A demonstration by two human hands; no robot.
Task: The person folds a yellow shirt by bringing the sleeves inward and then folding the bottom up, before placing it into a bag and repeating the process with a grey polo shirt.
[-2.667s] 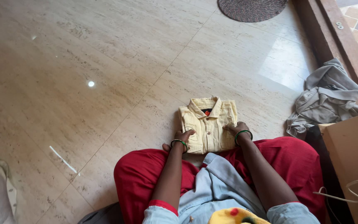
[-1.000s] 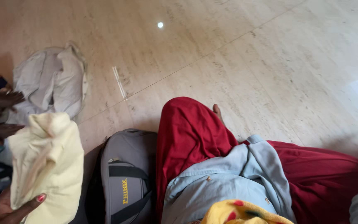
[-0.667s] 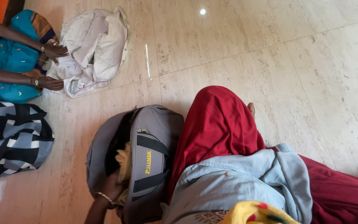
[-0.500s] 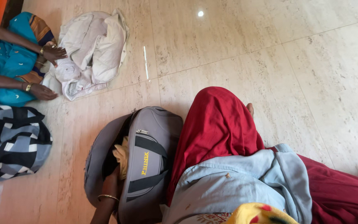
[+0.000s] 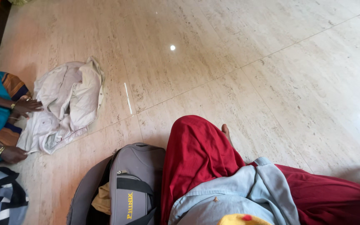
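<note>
the person's own hands are out of sight, so i cannot tell their state. a grey bag (image 5: 132, 187) lies open on the floor (image 5: 238, 54) against the red-clad knee (image 5: 196, 150), yellow cloth (image 5: 103, 199) inside.

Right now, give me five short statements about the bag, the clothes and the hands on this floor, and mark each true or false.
1. The grey bag lies open beside the red-clad knee. True.
2. A pale yellow garment shows inside the bag's opening. True.
3. The wearer's own hands rest on the bag. False: neither of them is in view.
4. Another person's hands touch a crumpled whitish shirt on the floor. True.
5. The whitish shirt is folded into a neat square. False: it lies spread and rumpled.
</note>
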